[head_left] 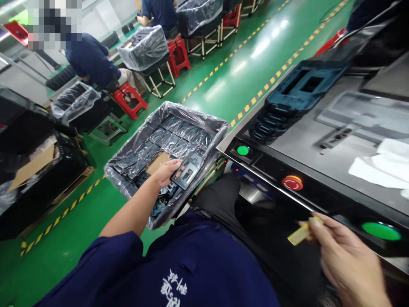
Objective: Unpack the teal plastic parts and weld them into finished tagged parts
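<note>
My left hand (164, 172) grips a dark grey-blue plastic housing (193, 167) with a cut-out in it. It holds the part over the near side of a crate (116, 170) lined with clear plastic. Rows of similar dark parts (188, 133) and a piece of brown cardboard (158, 163) lie inside that crate. In front of the black machine edge, my right hand (347, 251) pinches a small flat yellowish piece (298, 235) between thumb and fingers. Its exact kind is hard to make out.
On the machine bench to my right are a stack of dark housings (306, 87), a grey fixture (370, 111) and a white cloth (383, 164). Green buttons (243, 150) and a red emergency stop (292, 183) line its front. Co-workers (92, 59) sit on red stools (130, 99) beyond.
</note>
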{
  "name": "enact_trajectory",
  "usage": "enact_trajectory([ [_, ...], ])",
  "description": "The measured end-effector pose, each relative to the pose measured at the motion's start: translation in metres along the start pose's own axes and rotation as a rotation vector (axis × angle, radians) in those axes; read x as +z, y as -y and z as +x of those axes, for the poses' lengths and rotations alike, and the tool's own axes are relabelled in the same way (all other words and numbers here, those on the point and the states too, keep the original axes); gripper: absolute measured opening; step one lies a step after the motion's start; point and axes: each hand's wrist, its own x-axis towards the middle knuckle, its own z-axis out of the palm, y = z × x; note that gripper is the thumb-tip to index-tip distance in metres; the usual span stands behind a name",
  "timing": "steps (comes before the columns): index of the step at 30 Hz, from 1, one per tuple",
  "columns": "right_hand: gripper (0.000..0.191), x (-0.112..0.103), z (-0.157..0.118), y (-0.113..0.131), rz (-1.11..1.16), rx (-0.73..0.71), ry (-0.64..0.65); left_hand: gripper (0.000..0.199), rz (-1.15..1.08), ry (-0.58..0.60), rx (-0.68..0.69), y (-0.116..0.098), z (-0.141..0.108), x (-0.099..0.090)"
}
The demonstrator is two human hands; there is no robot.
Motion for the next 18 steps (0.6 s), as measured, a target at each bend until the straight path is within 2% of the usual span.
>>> enact_trajectory([
  [3,0.034,0.015,0.003,-0.005,0.167,0.012,-0.003,0.040,-0.079,0.159,-0.069,0.009,-0.006,0.041],
  [7,0.045,0.013,-0.001,-0.004,0.248,0.103,0.146,0.037,-0.094,0.365,-0.171,0.029,-0.006,0.098],
  [10,0.058,0.009,-0.007,-0.001,0.308,0.165,0.301,0.038,-0.079,0.457,-0.226,0.039,-0.005,0.134],
  [14,0.075,0.007,-0.013,0.001,0.394,0.159,0.446,0.040,-0.021,0.529,-0.259,0.044,-0.004,0.167],
  [18,0.077,0.007,-0.014,-0.001,0.421,0.161,0.529,0.044,0.079,0.599,-0.250,0.047,-0.008,0.189],
])
